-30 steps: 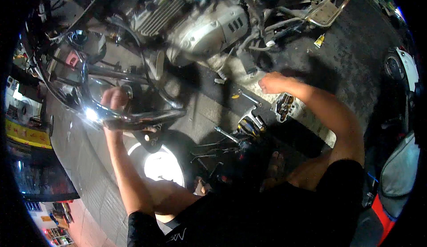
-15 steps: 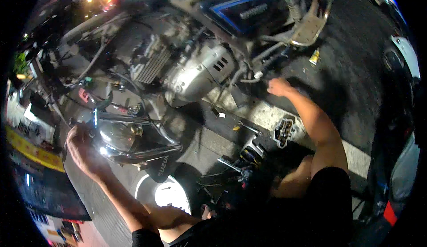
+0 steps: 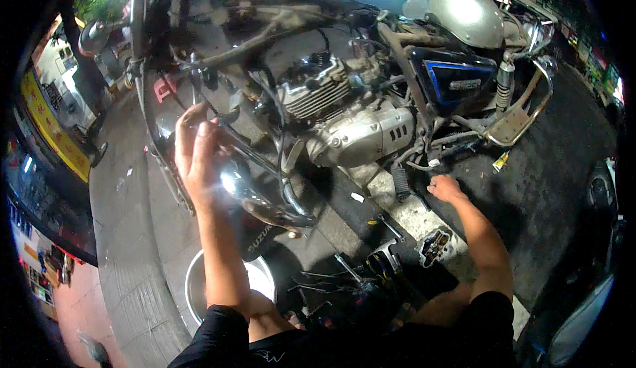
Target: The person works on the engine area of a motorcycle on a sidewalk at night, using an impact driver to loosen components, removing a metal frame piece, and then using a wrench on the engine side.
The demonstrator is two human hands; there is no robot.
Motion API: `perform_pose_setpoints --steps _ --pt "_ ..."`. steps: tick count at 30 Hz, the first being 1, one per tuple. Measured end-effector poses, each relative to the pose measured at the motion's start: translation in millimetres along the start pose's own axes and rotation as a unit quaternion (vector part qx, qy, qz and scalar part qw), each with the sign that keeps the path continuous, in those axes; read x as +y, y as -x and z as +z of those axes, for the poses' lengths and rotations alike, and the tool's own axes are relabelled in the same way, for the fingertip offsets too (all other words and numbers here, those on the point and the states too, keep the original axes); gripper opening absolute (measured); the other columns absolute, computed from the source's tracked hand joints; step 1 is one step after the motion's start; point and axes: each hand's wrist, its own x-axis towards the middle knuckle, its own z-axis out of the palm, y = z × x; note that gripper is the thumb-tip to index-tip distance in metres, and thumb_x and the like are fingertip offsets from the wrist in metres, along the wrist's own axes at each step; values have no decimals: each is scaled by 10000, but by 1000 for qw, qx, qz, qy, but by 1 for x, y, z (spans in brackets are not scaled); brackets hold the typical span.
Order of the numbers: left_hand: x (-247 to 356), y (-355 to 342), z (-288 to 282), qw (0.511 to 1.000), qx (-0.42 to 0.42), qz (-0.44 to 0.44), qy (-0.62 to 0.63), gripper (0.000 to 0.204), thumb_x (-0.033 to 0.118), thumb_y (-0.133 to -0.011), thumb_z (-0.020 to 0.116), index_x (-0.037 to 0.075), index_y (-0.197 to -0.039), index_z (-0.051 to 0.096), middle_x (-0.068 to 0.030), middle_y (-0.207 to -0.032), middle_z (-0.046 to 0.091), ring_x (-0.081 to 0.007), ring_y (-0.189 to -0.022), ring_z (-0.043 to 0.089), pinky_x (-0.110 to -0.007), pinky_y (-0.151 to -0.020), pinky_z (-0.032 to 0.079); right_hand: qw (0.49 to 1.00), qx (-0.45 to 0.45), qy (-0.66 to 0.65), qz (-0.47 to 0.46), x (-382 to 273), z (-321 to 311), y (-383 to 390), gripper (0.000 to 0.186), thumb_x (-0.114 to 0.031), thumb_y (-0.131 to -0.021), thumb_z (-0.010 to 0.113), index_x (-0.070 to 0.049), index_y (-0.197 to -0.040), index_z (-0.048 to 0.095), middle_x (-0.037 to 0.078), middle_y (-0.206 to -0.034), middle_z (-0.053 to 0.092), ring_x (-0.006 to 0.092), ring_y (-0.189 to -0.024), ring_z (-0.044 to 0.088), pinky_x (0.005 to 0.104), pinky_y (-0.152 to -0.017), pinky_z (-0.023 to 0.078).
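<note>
A partly stripped motorcycle (image 3: 371,139) stands before me, its finned engine cylinder (image 3: 315,93) and silver engine cover bare. My left hand (image 3: 199,153) is raised beside the chrome front fender (image 3: 265,202), fingers stretched up and apart. Whether its fingertips touch the metal I cannot tell. Low on the right, my right hand (image 3: 445,188) is closed near the white-tipped foot lever (image 3: 434,162) and the black footpeg (image 3: 401,182). What lies in its fingers, if anything, is hidden. A blue-striped black side panel (image 3: 460,80) sits above.
A white bucket (image 3: 193,288) stands below my left arm. On the ground lie a wrench (image 3: 392,227), a T-handled tool (image 3: 348,267), an oily metal cover (image 3: 434,247) and a yellow tube (image 3: 500,162). A silver helmet (image 3: 467,17) rests on the motorcycle. A pale kerb strip runs beneath.
My view has tilted up, showing more of the motorcycle. My left hand has come up and inward, fingers pointing upward. My right hand stays low near the foot lever, closed.
</note>
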Motion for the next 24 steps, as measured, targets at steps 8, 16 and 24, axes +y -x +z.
perform_pose_setpoints --steps 8,16,24 --pt "-22 -12 0 993 -61 39 99 263 193 -942 540 -15 -1101 555 -37 -714 565 -106 -626 508 -224 -604 380 977 70 -182 -87 -47 -111 10 286 -288 -856 615 -7 -806 612 180 -746 631 331 -699 617 443 -651 473" --pt "-70 -48 -55 903 -79 343 -246 280 181 -910 579 -6 -1118 586 -101 -870 601 -177 -750 589 -295 -691 492 972 -15 -17 -233 -98 -78 22 275 -300 -897 567 -26 -913 583 157 -837 625 313 -784 616 410 -692 484" --pt "-55 -14 -76 988 -94 69 -98 291 212 -920 562 -8 -1109 584 -70 -789 556 -149 -674 533 -278 -666 482 904 -333 -66 -258 -84 66 96 213 -171 -807 657 -35 -962 605 156 -870 642 336 -856 618 419 -755 477"
